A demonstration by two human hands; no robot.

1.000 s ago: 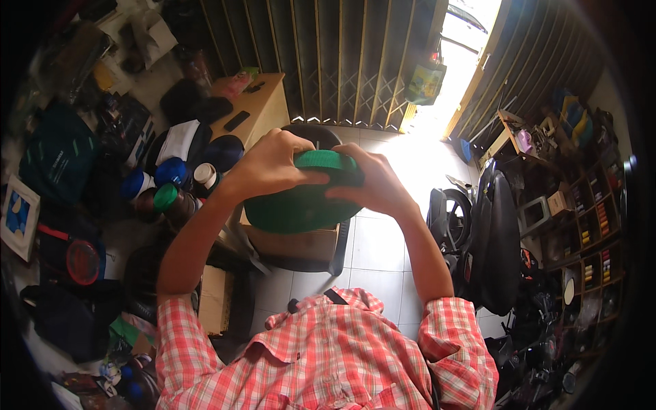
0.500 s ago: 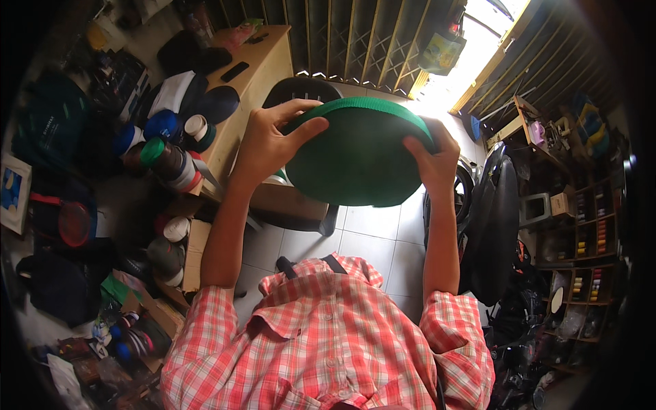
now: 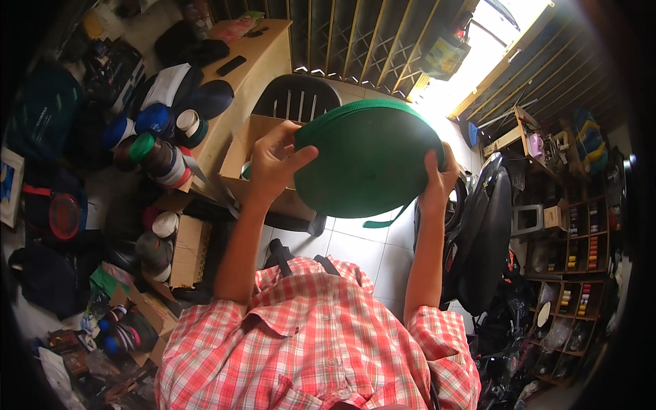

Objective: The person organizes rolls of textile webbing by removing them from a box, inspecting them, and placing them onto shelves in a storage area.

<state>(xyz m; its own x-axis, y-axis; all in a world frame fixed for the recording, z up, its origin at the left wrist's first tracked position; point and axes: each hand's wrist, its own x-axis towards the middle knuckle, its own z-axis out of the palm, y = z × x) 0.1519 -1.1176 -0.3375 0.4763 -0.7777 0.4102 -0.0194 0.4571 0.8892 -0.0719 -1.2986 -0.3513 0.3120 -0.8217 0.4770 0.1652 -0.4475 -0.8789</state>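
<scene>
A large, flat roll of green webbing is held up in front of me, its round face tilted towards me. My left hand grips its left rim, thumb on the near face and fingers round the edge. On the opposite rim, my right hand is closed in the same way. A loose end of the strap hangs below the roll at the lower right. Behind my left hand, an open cardboard box sits on a black chair.
A wooden table bearing a dark phone stands at the far left. Several webbing rolls are stacked left of me. Past my right arm are a black motorbike seat and a shelf of thread spools. A folding metal gate closes the back.
The roll has tilted and moved slightly right and down, with both hands still on it. Its loose strap end now hangs out below. My view has shifted, showing more of the box.
</scene>
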